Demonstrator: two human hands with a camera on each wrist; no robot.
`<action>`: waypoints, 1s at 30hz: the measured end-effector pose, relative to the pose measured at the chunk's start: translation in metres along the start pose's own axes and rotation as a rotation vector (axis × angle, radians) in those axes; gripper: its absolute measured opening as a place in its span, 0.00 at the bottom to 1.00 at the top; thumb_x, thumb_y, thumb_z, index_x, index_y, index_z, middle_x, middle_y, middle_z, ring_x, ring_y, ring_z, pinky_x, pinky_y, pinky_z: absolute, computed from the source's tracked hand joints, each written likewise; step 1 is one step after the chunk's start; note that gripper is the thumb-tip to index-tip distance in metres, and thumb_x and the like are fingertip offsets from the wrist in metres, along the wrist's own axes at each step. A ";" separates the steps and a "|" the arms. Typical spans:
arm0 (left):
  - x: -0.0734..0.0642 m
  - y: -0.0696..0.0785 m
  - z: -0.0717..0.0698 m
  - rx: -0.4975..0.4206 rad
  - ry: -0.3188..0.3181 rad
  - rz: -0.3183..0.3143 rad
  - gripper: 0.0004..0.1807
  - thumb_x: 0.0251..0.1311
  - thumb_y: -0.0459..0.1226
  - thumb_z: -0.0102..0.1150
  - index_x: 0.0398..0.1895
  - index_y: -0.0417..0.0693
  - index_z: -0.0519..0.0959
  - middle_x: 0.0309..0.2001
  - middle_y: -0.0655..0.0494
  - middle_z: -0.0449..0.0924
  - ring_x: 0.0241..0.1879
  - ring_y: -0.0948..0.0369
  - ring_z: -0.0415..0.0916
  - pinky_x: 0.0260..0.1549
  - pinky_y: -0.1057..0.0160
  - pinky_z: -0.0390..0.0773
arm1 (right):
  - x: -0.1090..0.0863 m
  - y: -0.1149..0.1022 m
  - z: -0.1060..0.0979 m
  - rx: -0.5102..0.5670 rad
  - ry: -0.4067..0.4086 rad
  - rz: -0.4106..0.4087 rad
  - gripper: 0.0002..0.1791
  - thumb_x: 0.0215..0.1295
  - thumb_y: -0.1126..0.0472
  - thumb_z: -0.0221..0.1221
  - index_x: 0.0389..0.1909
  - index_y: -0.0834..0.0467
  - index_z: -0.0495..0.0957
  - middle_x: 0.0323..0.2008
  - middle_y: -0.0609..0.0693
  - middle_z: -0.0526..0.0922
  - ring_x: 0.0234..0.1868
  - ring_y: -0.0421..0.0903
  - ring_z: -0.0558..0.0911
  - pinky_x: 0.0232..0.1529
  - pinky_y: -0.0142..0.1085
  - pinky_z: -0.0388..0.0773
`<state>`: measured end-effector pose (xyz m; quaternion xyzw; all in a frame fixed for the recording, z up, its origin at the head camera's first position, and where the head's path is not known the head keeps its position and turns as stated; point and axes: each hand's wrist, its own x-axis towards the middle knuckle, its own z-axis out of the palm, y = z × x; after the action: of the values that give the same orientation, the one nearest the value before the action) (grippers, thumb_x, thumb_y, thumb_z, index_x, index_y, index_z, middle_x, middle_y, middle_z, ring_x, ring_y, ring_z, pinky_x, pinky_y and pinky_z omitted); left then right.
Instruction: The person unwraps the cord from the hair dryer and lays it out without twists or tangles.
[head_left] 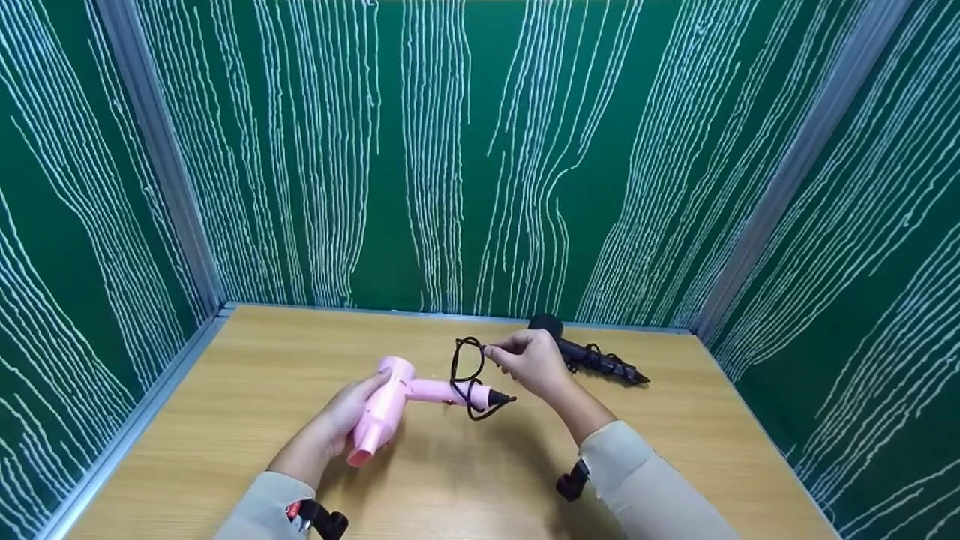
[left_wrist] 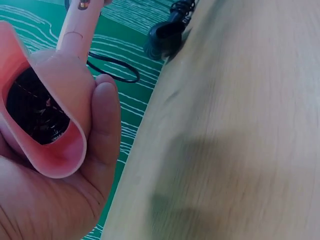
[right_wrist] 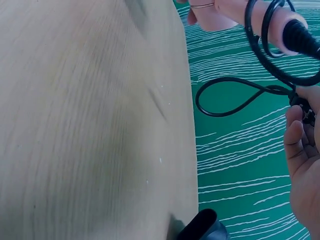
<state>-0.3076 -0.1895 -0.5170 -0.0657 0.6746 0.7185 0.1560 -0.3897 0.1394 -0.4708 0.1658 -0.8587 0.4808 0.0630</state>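
Note:
A pink hair dryer point(head_left: 386, 409) is gripped round its barrel by my left hand point(head_left: 343, 411), nozzle toward me and handle pointing right. In the left wrist view the hair dryer's flared nozzle point(left_wrist: 65, 157) faces the camera, dark inside. Its black cord point(head_left: 454, 360) winds round the handle end and rises in a loop. My right hand point(head_left: 534, 361) pinches the cord's upper part between thumb and fingers. In the right wrist view a black plug point(right_wrist: 303, 109) shows within the right hand point(right_wrist: 306, 165), partly hidden by the fingers.
A black hair dryer point(head_left: 592, 358) with its cord wrapped round the handle lies at the back right of the wooden table point(head_left: 300, 337), just behind the right hand. Green panels point(head_left: 386, 247) with white wavy lines stand along the back and both sides.

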 end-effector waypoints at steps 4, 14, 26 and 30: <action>0.002 -0.002 0.004 0.029 0.054 0.021 0.38 0.83 0.64 0.55 0.71 0.39 0.75 0.44 0.50 0.82 0.39 0.59 0.83 0.36 0.64 0.86 | 0.001 -0.007 -0.002 0.004 0.027 0.002 0.06 0.74 0.55 0.77 0.38 0.53 0.96 0.26 0.49 0.89 0.24 0.39 0.80 0.23 0.31 0.75; 0.009 -0.007 0.011 0.051 0.175 0.080 0.34 0.84 0.61 0.56 0.63 0.36 0.79 0.39 0.52 0.81 0.35 0.60 0.82 0.34 0.65 0.83 | 0.000 -0.026 -0.006 0.001 0.049 -0.047 0.05 0.74 0.57 0.77 0.37 0.51 0.95 0.27 0.45 0.87 0.26 0.40 0.80 0.23 0.31 0.73; 0.013 -0.003 0.008 -0.046 0.367 0.117 0.39 0.84 0.63 0.53 0.69 0.33 0.74 0.47 0.48 0.81 0.41 0.59 0.81 0.38 0.65 0.82 | -0.006 -0.040 -0.008 0.006 0.111 -0.129 0.03 0.73 0.57 0.78 0.38 0.51 0.95 0.29 0.46 0.89 0.29 0.41 0.83 0.27 0.30 0.76; 0.011 -0.002 0.007 -0.068 0.385 0.083 0.44 0.83 0.67 0.50 0.77 0.37 0.68 0.55 0.45 0.79 0.48 0.56 0.81 0.40 0.67 0.83 | -0.009 -0.042 -0.010 0.019 0.127 -0.145 0.03 0.74 0.57 0.77 0.39 0.50 0.96 0.30 0.45 0.88 0.29 0.42 0.83 0.27 0.31 0.77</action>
<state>-0.3165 -0.1805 -0.5215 -0.1792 0.6693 0.7210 -0.0081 -0.3676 0.1294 -0.4339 0.1972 -0.8342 0.4926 0.1503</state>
